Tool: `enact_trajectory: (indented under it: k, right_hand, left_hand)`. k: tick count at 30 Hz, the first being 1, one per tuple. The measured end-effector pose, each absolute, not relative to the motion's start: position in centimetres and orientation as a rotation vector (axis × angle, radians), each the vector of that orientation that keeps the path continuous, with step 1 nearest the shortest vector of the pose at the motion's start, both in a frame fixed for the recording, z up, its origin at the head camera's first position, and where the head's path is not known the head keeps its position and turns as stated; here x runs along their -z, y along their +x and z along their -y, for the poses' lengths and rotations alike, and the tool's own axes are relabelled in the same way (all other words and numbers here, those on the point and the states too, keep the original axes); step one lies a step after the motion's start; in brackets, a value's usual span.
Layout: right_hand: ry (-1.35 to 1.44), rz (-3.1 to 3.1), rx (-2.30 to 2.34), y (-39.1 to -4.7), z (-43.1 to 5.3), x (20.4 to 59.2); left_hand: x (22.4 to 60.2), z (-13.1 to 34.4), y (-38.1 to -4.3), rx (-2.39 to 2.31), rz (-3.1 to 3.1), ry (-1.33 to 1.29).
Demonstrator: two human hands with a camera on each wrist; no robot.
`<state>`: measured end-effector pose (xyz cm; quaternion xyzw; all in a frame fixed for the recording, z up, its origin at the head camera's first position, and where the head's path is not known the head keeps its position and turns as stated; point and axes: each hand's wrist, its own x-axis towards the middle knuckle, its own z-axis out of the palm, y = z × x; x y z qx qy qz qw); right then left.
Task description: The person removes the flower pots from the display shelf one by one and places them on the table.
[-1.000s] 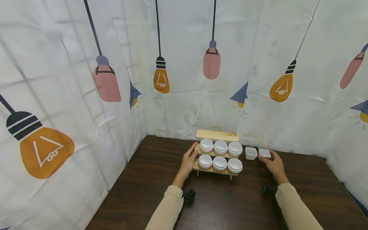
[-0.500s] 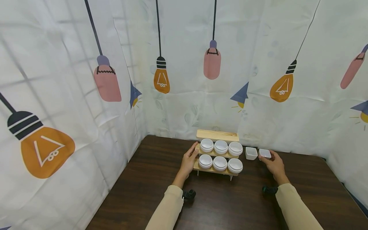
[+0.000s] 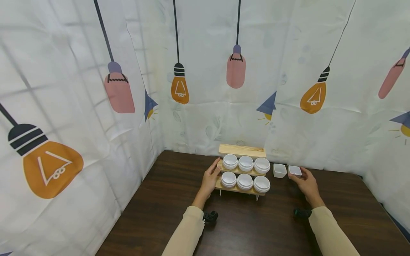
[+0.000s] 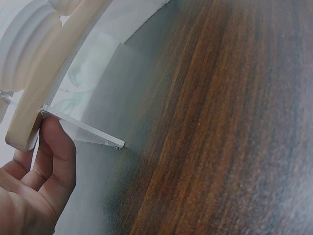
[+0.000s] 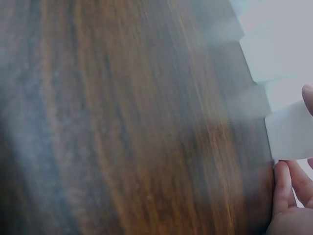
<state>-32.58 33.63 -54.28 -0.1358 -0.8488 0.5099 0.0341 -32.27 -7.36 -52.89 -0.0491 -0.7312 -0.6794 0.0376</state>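
A stepped wooden rack (image 3: 242, 149) with pale planks stands at the back of the table. Three round white bowls sit on its middle step (image 3: 246, 163) and three more on its front step (image 3: 245, 181). My left hand (image 3: 209, 181) grips the rack's left end; in the left wrist view its fingers curl under the plank (image 4: 49, 73), close to a thin clear leg (image 4: 88, 128). Right of the rack, my right hand (image 3: 308, 185) holds a small square white dish (image 3: 294, 170) between thumb and fingers. That dish (image 5: 289, 131) is partly cut off in the right wrist view.
Another square white dish (image 3: 279, 171) stands between the rack and the held one. The dark wooden table (image 3: 250, 227) meets a white curtain (image 3: 205, 121) printed with lamps right behind the rack. A dark band with a small device (image 3: 210, 217) is on each wrist.
My right wrist has shifted very slightly to the right, while its fingers stay at the square dish. The left hand and the rack have kept their places.
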Motion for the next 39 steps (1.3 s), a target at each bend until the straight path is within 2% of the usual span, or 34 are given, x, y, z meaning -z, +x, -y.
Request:
enact_trajectory:
  k: [21,28,35,39]
  right_hand:
    - [-0.524,2.501,-1.726,-30.7,-33.3,53.8]
    - [-0.650,2.361,-1.713,-29.9,-32.6,53.5]
    - [-0.708,2.157,-1.701,-29.0,-31.5,53.2]
    - [-0.640,2.103,-1.695,-28.8,-30.6,52.2]
  left_hand:
    - [52.9,7.4,-32.4,2.069,2.255,-0.136]
    - [50.3,7.7,-30.6,2.076,2.269,-0.192]
    - [53.1,7.3,-32.3,2.042,2.269,-0.137]
    - [53.0,7.4,-32.2,2.042,2.276,-0.132]
